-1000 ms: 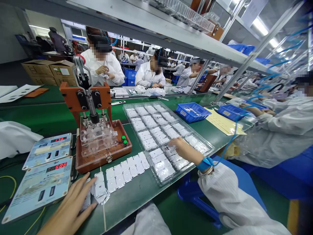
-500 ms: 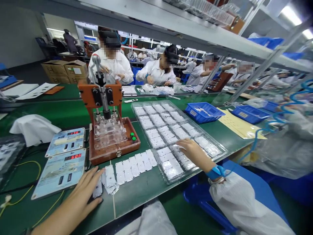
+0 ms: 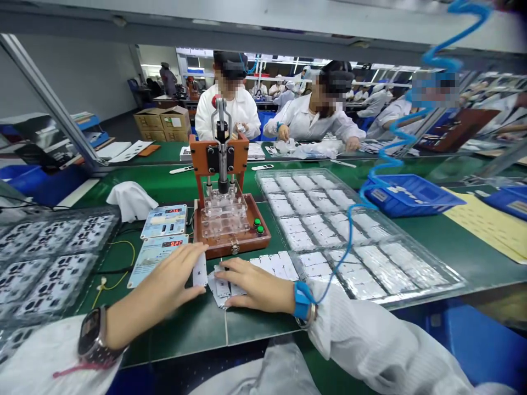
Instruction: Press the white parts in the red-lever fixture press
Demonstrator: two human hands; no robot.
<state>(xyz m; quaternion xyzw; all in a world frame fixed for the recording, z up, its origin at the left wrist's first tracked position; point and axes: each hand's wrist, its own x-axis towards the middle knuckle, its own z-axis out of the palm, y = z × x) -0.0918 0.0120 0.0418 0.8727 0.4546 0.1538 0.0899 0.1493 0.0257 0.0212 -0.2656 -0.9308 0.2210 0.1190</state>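
My left hand (image 3: 164, 288) lies on the green bench with its fingers pinched on a small white card (image 3: 200, 270), held on edge. My right hand (image 3: 253, 285), with a blue wrist strap (image 3: 302, 300) and coiled cord, rests on a loose pile of white cards (image 3: 220, 288), fingers curled over them. A row of the same white cards (image 3: 276, 264) lies just beyond my right hand. Directly behind both hands stands an orange-brown press fixture (image 3: 225, 216) with a lever handle and two green buttons.
A clear blister tray (image 3: 329, 230) full of white parts lies to the right. Two meters with red digits (image 3: 162, 238) sit left of the fixture, a tray of dark parts (image 3: 41, 255) at far left. Blue bins (image 3: 409, 195), a white cloth (image 3: 130, 198). People in white coats work opposite.
My right hand left the clear blister tray and came to the card pile in front of the fixture. My left hand picked up one white card. The view swung to the left.
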